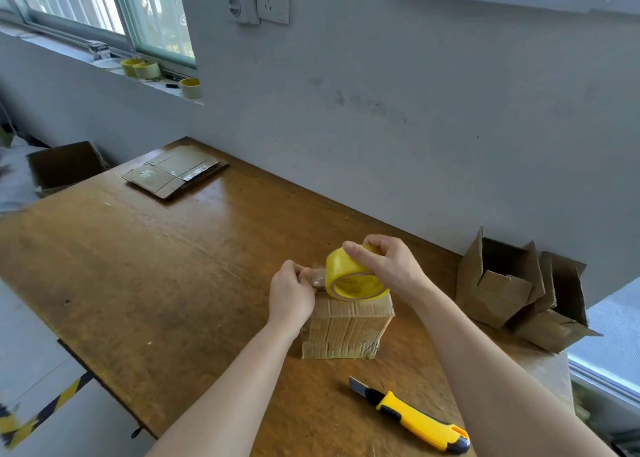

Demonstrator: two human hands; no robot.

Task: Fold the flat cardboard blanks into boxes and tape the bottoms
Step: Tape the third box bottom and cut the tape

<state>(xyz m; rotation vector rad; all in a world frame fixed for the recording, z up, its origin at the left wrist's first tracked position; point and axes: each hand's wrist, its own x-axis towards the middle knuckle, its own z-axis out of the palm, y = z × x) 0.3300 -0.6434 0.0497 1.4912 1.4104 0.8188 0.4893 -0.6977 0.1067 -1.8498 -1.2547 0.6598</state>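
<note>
On the window sill (pixel 110 65) at the far left stand three spare rolls (pixel 142 69). Below it, beside the table (pixel 138 266), there is an open carton (pixel 65 165). On the far left part of the table lies a stack of flat blanks (pixel 175 174). Near the person, the left hand (pixel 291 293) has its fingers curled and pinches the tape end (pixel 318 278) between thumb and fingers. The box (pixel 346 328) stands on the table just under both hands, with closed flaps facing up. The yellow roll (pixel 353 280) rests tilted on top of the box. The right hand (pixel 391 266) grips the roll from above, with its fingers wrapped over it. Nearer to the person lies a yellow knife (pixel 412 418) with its blade out. At the right edge, open folded boxes (pixel 502 283) lean together.
</note>
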